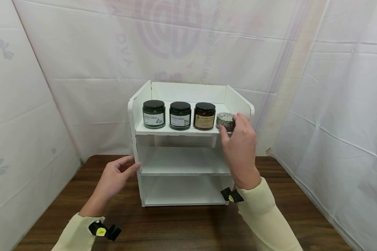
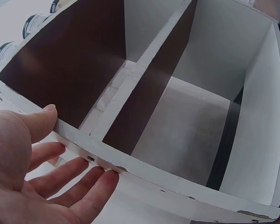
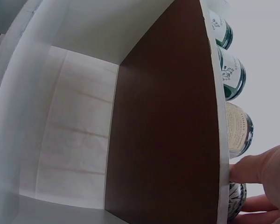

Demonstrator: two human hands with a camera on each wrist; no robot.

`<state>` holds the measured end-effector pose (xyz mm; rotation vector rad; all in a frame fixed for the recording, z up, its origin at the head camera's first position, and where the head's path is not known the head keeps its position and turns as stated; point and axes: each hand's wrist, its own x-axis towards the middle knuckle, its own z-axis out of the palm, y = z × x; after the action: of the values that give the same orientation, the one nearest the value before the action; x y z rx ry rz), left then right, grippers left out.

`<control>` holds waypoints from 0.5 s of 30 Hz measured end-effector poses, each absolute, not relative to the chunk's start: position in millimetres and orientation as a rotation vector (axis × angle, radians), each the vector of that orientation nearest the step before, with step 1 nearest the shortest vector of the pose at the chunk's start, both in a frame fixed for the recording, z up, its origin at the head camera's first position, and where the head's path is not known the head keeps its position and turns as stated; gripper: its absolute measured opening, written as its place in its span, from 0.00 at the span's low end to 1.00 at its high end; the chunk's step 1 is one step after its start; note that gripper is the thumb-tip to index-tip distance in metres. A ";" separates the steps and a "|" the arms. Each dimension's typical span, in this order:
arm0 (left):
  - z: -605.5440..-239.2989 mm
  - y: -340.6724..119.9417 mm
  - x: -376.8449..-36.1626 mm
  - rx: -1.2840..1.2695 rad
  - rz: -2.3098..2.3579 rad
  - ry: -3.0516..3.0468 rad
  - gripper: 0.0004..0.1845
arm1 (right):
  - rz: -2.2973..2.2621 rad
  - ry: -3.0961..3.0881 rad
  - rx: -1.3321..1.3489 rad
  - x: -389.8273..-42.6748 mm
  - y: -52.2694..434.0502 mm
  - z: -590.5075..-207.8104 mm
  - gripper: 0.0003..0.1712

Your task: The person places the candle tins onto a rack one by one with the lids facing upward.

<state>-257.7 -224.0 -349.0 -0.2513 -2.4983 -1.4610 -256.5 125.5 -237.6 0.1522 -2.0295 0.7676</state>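
right hand (image 1: 240, 146) — fingers pinch patterned tin (image 1: 225, 120) | left hand (image 1: 113, 177) — fingers straight, touching shelf (image 1: 135, 139)

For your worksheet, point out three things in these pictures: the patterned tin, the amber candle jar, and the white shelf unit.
patterned tin (image 1: 225, 121), head view, on its side wall.
amber candle jar (image 1: 204, 120), head view, on its label.
white shelf unit (image 1: 183, 161), head view, on the middle shelf board.

The left hand (image 1: 113, 177) sits lower left of centre in the head view, fingers straight and relaxed. The right hand (image 1: 240, 146) is raised right of centre, fingers curled forward, pinching.
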 end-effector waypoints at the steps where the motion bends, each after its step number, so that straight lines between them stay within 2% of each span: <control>1: -348.7 -224.0 -257.4 -0.250 -1.461 -2.499 0.31 | 0.768 -2.035 0.151 -257.3 125.6 -237.2 0.28; 15: -347.1 -221.9 -258.4 -0.231 -1.479 -2.515 0.31 | 0.781 -2.067 0.168 -258.2 130.5 -239.1 0.31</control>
<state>-258.4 -221.9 -347.1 -0.2310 -2.5155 -1.4791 -258.2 130.5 -239.1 0.1679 -2.0671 0.7814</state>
